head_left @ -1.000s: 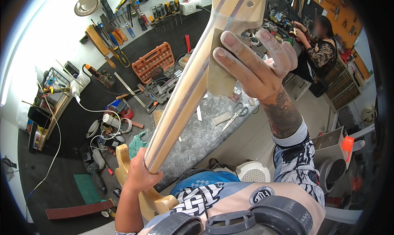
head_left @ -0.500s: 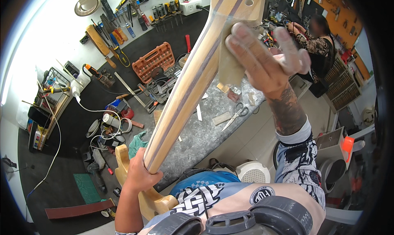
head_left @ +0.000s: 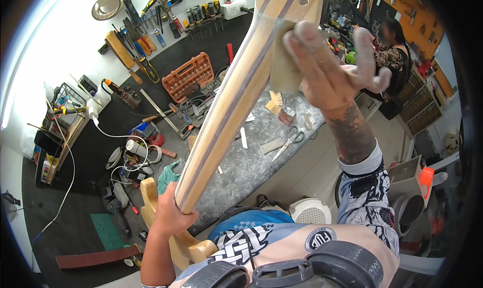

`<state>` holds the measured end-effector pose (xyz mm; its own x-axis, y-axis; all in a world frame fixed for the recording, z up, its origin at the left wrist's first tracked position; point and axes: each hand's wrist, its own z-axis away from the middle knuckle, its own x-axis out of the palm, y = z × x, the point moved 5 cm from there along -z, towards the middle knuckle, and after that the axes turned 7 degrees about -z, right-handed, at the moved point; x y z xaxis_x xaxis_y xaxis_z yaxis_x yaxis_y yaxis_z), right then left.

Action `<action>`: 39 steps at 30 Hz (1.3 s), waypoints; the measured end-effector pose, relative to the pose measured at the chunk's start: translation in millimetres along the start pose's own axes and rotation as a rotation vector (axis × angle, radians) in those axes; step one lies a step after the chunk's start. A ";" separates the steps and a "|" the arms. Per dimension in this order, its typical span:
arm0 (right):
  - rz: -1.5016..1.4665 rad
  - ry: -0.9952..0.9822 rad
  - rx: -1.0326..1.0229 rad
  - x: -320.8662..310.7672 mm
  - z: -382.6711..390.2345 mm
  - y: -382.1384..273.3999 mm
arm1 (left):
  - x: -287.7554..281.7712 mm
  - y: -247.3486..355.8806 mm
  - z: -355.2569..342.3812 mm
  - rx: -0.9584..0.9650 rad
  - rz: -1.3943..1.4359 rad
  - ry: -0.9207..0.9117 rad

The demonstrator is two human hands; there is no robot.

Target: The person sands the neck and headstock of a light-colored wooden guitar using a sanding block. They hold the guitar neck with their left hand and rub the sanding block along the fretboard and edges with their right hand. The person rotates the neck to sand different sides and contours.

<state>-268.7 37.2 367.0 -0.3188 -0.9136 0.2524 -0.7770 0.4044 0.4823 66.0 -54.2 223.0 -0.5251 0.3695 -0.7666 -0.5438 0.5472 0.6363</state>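
A striped wooden guitar neck [head_left: 236, 94] slants up from my left hand to its headstock, which has a peg hole and is cut off by the top edge. My left hand [head_left: 173, 212] is closed around the neck's lower end. Against the side of the neck, below the headstock, my right hand [head_left: 327, 67] presses a tan sheet that looks like sandpaper [head_left: 284, 69]. Two of its fingers lie on the sheet while the others stand away from it; motion blurs the fingertips. A pale wooden guitar body [head_left: 181, 248] shows below my left hand, partly hidden by my forearm.
Scissors [head_left: 289, 142], a small block [head_left: 271, 145] and scraps lie on the grey worktop [head_left: 229, 175]. An orange socket case [head_left: 188, 77] and several tools crowd behind. A white stool [head_left: 309, 211] stands below. Another person [head_left: 395, 52] works at the far right.
My right hand has shifted slightly to the right with the sandpaper, uncovering more scraps on the worktop. The headstock sits a little higher in view. My left hand keeps its hold.
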 end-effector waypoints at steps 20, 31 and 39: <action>0.090 -0.011 0.090 6.4 3.5 -14.4 | -5.1 0.8 1.9 0.010 -0.030 0.005; 0.055 -0.121 0.213 -23.5 -20.0 -11.9 | -3.2 2.6 -1.7 -0.004 -0.045 -0.004; -0.030 -0.265 0.215 -25.8 -2.1 -32.9 | 4.0 3.8 -7.9 0.025 -0.063 -0.018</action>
<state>-233.8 47.6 346.4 -0.4022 -0.9155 0.0001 -0.8758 0.3848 0.2915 56.6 -56.5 223.0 -0.4787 0.3467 -0.8066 -0.5586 0.5885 0.5845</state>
